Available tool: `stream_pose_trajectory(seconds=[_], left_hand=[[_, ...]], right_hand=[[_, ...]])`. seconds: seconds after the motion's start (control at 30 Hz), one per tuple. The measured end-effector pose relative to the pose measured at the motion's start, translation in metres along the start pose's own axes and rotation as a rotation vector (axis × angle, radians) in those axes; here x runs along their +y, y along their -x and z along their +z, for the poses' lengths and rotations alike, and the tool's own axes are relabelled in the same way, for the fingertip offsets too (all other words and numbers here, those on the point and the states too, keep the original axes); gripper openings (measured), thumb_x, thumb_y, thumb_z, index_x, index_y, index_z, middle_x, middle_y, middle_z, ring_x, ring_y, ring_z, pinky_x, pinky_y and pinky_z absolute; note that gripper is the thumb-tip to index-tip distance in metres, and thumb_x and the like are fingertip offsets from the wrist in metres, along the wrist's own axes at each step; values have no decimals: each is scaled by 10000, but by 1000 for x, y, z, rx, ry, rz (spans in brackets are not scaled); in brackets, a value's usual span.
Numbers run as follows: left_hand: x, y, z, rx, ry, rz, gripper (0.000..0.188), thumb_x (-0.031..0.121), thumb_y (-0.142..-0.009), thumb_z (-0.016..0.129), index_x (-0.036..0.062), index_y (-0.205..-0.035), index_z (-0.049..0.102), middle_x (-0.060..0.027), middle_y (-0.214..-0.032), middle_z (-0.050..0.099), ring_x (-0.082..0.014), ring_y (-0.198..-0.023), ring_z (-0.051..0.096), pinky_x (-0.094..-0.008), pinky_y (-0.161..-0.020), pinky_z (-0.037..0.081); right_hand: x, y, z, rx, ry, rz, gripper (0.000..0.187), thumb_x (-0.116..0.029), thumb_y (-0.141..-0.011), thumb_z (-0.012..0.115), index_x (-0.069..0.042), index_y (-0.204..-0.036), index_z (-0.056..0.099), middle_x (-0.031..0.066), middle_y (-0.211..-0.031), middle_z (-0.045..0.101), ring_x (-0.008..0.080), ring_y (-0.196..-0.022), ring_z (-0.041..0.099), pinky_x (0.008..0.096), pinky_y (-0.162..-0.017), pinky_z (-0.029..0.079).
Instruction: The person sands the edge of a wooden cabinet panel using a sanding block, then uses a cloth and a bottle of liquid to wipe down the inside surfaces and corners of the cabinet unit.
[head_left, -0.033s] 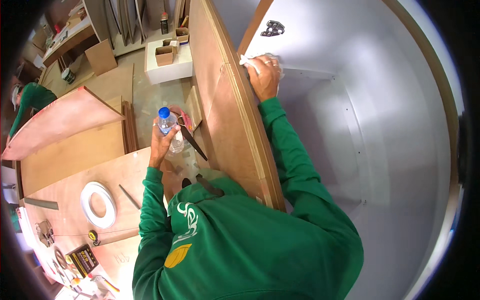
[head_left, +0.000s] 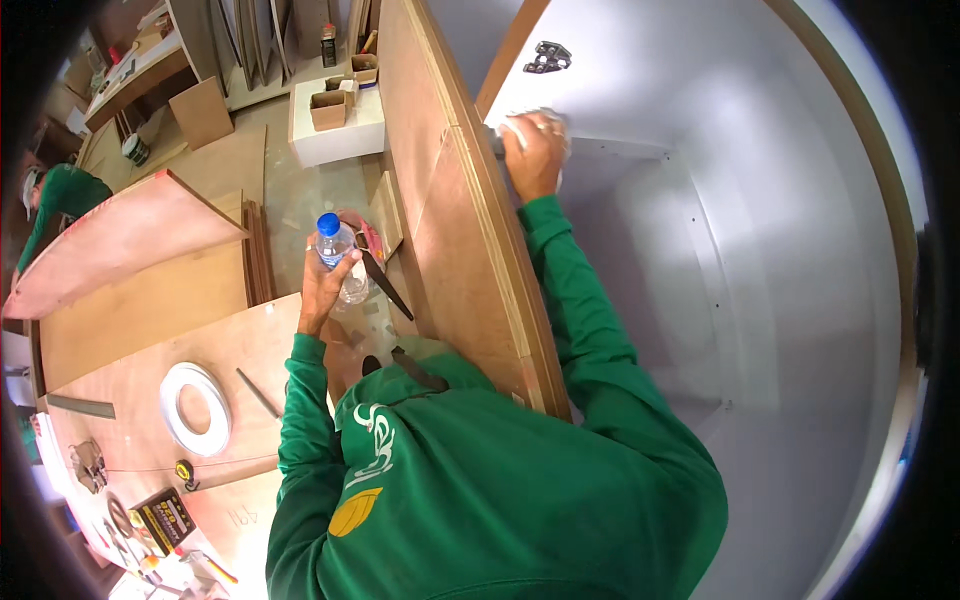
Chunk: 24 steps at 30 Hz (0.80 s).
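Observation:
My left hand (head_left: 322, 285) is wrapped round a clear plastic bottle (head_left: 352, 287) with a blue cap, upright beside the wooden panel. A dark, tapered, blade-like thing (head_left: 385, 283) slants down from near my thumb; whether the hand also holds it, I cannot tell. My right hand (head_left: 538, 158) reaches past the panel edge into the white-lined cabinet (head_left: 800, 230). Its fingers press a white cloth (head_left: 561, 150), partly hidden, against the inner surface near the front edge. Just above it sits a dark metal hinge plate (head_left: 548, 57).
The tall plywood panel (head_left: 470, 210) stands between my arms. On the wooden worktop to the left lie a white coil (head_left: 196, 410), a tape measure (head_left: 186, 472) and a dark box (head_left: 164, 520). Small cartons sit on a white block (head_left: 338, 140). A co-worker (head_left: 70, 195) bends at far left.
My right hand has shifted slightly right with the cloth, away from the cabinet's front edge. My left hand and the bottle stay nearly in place.

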<state>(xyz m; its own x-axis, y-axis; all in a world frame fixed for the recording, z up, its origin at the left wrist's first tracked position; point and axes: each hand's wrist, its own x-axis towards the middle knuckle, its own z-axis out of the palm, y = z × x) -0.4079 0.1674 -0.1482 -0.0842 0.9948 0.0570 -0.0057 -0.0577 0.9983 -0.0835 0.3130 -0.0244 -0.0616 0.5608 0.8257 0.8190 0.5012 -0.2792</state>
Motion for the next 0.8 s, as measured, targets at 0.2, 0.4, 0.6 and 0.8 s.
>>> stream_pose_trajectory(seconds=[0.2, 0.4, 0.6, 0.8], left_hand=[[4, 0, 5, -11, 64, -9, 630, 225, -830, 786, 17, -1301, 423, -76, -1080, 597, -164, -969, 593, -319, -884, 489], [-7, 3, 0, -62, 68, 28, 677, 264, -829, 803, 15, -1318, 407, -89, -1102, 604, -171, -1007, 593, -332, -909, 486], [-24, 13, -2, -45, 93, -25, 756, 233, -834, 791, 20, -1409, 349, -99, -1188, 563, -186, -1073, 569, -340, -953, 469], [-2, 11, 1, -72, 85, -4, 779, 216, -840, 781, 38, -1445, 324, -86, -1212, 551, -189, -1095, 557, -342, -973, 458]], right_hand=[[1, -1, -2, -65, 9, 62, 116, -152, -818, 689, -78, -902, 719, 105, -974, 675, 329, -968, 580, 467, -862, 437], [27, 7, 6, 51, 103, 119, 146, -190, -810, 710, -86, -910, 731, 93, -969, 680, 320, -997, 591, 467, -860, 437], [-17, -4, 6, -115, 70, 103, 153, -214, -820, 708, -89, -903, 739, 85, -952, 682, 308, -959, 603, 458, -837, 453], [12, 5, 4, 42, 28, 265, 153, -202, -818, 705, -79, -897, 752, 78, -942, 687, 309, -928, 604, 436, -818, 463]])
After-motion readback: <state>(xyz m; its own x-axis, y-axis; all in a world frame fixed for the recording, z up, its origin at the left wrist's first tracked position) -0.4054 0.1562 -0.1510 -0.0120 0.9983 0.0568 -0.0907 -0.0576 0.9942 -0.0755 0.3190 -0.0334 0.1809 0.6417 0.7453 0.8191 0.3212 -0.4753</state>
